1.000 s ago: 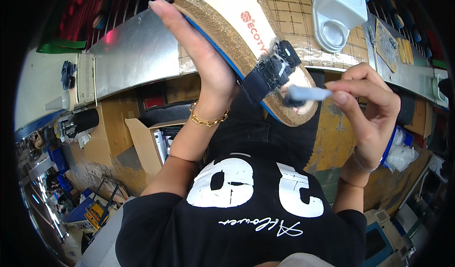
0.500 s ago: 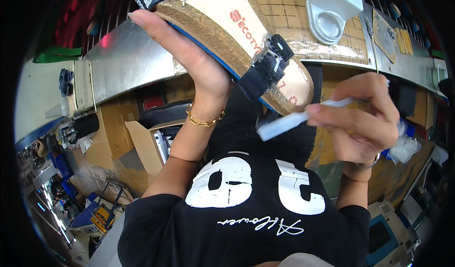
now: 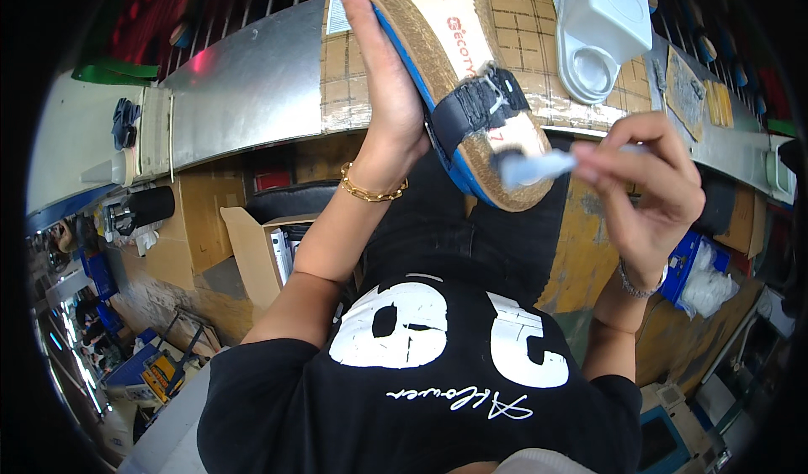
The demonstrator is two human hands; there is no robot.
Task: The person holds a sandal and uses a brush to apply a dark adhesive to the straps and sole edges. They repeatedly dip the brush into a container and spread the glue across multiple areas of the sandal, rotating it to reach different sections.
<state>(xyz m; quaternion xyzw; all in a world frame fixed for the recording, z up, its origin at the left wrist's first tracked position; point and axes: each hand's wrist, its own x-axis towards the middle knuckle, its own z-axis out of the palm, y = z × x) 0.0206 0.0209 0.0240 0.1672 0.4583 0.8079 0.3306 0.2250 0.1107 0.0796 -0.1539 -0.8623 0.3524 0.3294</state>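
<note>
My left hand (image 3: 391,95) grips a sandal (image 3: 438,19) along its left side, thumb stretched up the edge. The sandal has a cork footbed, a pale insole with red print, a blue outsole and a black strap with frayed, whitish patches across it. Its lower end points toward me, and its top runs out of the picture. In my right hand (image 3: 652,183) is a pale brush (image 3: 543,167), pinched between thumb and fingers. Motion smears the brush head, which has dark bristles and lies over the sandal's lower end; whether it touches the insole I cannot tell.
A white plastic pot with a round cup (image 3: 606,19) stands on a taped cardboard sheet (image 3: 345,78) on the metal bench (image 3: 244,82). Yellow sticks (image 3: 718,103) lie farther right. Below the bench are an open cardboard box (image 3: 248,242) and a blue crate (image 3: 677,268).
The sandal has shifted right and turned more upright in my left hand. My right hand has brought the brush up from below the sandal's lower end to over it.
</note>
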